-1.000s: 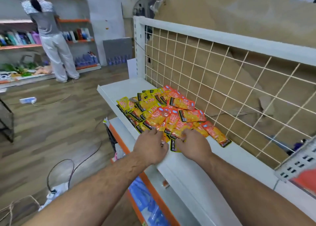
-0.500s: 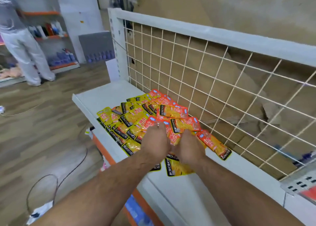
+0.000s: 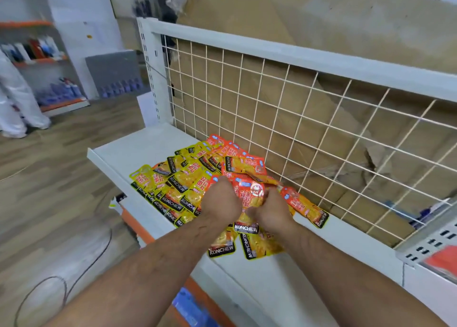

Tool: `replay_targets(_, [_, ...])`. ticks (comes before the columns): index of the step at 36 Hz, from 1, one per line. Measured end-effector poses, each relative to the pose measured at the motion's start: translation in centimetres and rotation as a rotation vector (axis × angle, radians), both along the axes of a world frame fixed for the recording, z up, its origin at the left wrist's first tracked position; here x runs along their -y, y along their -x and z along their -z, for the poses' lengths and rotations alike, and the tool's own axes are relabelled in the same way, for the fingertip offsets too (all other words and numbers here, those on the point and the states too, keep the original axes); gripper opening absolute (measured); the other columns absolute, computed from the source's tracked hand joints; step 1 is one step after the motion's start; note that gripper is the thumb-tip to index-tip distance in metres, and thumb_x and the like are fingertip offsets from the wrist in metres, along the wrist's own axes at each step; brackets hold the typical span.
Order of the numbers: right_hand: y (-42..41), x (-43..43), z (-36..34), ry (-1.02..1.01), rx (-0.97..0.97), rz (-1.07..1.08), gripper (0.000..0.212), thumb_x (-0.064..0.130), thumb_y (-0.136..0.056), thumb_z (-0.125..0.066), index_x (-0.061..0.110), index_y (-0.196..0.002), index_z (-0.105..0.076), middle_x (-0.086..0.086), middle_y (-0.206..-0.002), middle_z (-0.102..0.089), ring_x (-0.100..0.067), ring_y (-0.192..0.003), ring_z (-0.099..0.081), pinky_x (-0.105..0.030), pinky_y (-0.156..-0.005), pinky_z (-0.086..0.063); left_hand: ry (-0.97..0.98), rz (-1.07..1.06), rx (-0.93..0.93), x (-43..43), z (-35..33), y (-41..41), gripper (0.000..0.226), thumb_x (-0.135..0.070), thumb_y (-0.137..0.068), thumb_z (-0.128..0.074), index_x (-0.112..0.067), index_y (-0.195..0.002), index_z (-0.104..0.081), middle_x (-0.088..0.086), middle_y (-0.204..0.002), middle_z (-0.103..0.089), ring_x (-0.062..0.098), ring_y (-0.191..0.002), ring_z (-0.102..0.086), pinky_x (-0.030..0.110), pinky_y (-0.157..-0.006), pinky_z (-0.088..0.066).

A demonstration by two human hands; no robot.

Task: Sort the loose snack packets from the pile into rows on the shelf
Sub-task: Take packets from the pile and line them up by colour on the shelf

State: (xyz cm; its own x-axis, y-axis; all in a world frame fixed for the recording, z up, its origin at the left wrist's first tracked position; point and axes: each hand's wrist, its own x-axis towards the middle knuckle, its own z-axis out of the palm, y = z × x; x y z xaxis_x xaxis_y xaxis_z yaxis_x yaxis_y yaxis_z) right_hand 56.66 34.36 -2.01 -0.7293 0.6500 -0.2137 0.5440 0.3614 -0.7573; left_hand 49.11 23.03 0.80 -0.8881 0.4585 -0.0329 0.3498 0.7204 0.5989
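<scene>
Hands meet at the middle of the head view: the left hand and right hand are both closed on one shiny orange snack packet held between them. Toward 10 o'clock from them lies the pile of yellow and orange foil packets on the flat white metal shelf. At 2 o'clock stands a white wire grid panel with brown cardboard behind it.
</scene>
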Motion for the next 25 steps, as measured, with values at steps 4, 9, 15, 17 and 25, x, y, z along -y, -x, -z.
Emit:
replay_targets(4, [-0.4, 0.4, -1.0, 0.088, -0.007, -0.028, 0.017, 0.018, -0.078, -0.079, 0.014, -0.075, -0.064, -0.002, -0.075, -0.068, -0.021, -0.070, -0.063, -0.032, -0.063, -0.046, -0.069, -0.018, 0.054, 1.0, -0.6, -0.1, 0.029, -0.011, -0.087, -0.054, -0.007, -0.113, -0.045, 0.014, -0.105, -0.063, 0.036, -0.098, -0.062, 0.036, -0.071, -0.047])
replay_targets(9, [-1.5, 1.1, -2.2, 0.131, -0.009, -0.009, 0.019, 0.018, -0.084, -0.075, 0.009, -0.082, -0.058, -0.009, -0.063, -0.060, -0.020, -0.052, -0.052, -0.025, -0.050, -0.039, -0.178, -0.027, 0.084, 2.8, -0.9, 0.0, 0.017, -0.007, -0.089, -0.054, -0.007, -0.106, -0.050, 0.013, -0.100, -0.064, 0.033, -0.093, -0.061, 0.030, -0.066, -0.040])
replay_targets(15, [-4.3, 2.7, -2.9, 0.132, -0.017, 0.058, 0.017, -0.001, -0.083, -0.065, 0.009, -0.083, -0.052, -0.018, -0.059, -0.052, -0.020, -0.040, -0.044, -0.020, -0.036, -0.034, -0.296, 0.005, 0.210, 4.4, -0.5, -0.9, 0.011, -0.001, -0.079, -0.057, -0.011, -0.075, -0.055, 0.004, -0.075, -0.060, 0.024, -0.070, -0.057, 0.028, -0.055, -0.039])
replay_targets(17, [-5.7, 3.2, -3.0, 0.121, -0.018, 0.092, 0.023, 0.000, -0.082, -0.067, 0.011, -0.075, -0.049, -0.016, -0.059, -0.050, -0.019, -0.039, -0.046, -0.021, -0.039, -0.035, -0.325, 0.031, 0.249, 4.5, -0.4, -1.8, 0.027, 0.003, -0.076, -0.060, -0.015, -0.062, -0.045, -0.002, -0.062, -0.049, 0.018, -0.058, -0.048, 0.024, -0.046, -0.032])
replay_targets(25, [-13.5, 4.3, -3.1, 0.144, -0.056, 0.320, 0.039, 0.004, -0.085, -0.073, 0.015, -0.064, -0.041, -0.008, -0.051, -0.045, -0.012, -0.031, -0.047, -0.025, -0.041, -0.036, -0.338, 0.244, 0.401, 3.3, 0.4, -6.7, 0.022, -0.006, -0.084, -0.069, -0.020, -0.077, -0.054, 0.005, -0.078, -0.055, 0.022, -0.074, -0.054, 0.030, -0.068, -0.044])
